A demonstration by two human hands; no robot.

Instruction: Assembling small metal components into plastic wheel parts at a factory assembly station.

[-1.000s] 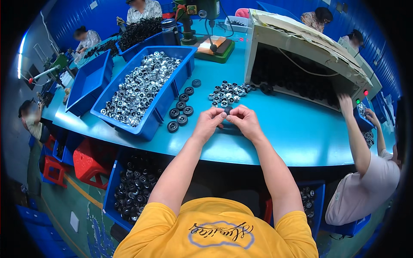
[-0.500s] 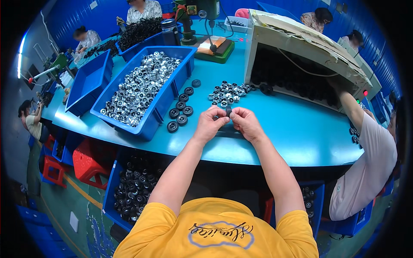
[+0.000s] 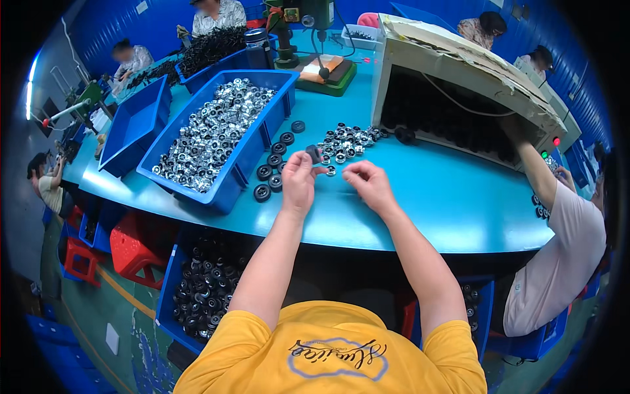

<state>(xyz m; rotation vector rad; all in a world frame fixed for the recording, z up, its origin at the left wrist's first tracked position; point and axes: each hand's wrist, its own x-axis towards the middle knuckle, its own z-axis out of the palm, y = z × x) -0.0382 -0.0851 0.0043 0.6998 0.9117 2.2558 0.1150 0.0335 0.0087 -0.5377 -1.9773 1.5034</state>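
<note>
My left hand (image 3: 298,182) pinches a small black rubber tyre (image 3: 314,154) between thumb and fingertips, just above the teal table (image 3: 433,217). To its right, my right hand (image 3: 371,185) hovers apart from it, fingers curled and tips drawn together; whether anything tiny sits in them is hidden. A single silver wheel hub (image 3: 331,171) lies between the two hands. Beyond it spreads a loose cluster of silver hubs (image 3: 351,139) with dark centres. Left of my left hand, several black wheels (image 3: 262,192) lie flat in a rough double row.
A blue bin (image 3: 220,200) heaped with silver hubs stands left. At the right is an open-fronted box machine (image 3: 459,49) with dark parts inside; a co-worker's arm (image 3: 535,161) reaches into it. Below the table edge sits a bin of black wheels (image 3: 203,295). A green-based press (image 3: 328,82) stands behind.
My hands have separated. The left has moved left and slightly up with the black tyre; the right has let go of it and drawn a little to the right.
</note>
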